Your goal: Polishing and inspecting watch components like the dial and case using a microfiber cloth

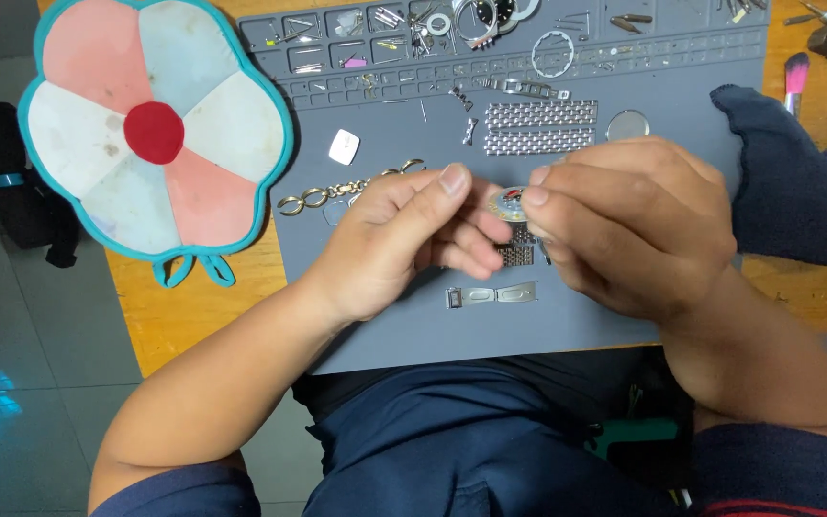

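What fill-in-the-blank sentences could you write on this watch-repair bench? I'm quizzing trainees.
1. Both hands pinch a small round ____ between the left hand and right hand.
2. The work mat is ____ in colour.
3. The flower-shaped pad has a ____ centre.

Missing words: watch case; grey; red

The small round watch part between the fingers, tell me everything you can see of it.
The round watch part is a small disc with a pale metallic rim and a dial-like face showing yellowish and red marks. It is held above the grey mat, tilted toward the camera, pinched between the left hand and right hand. Fingers hide its edges and back.
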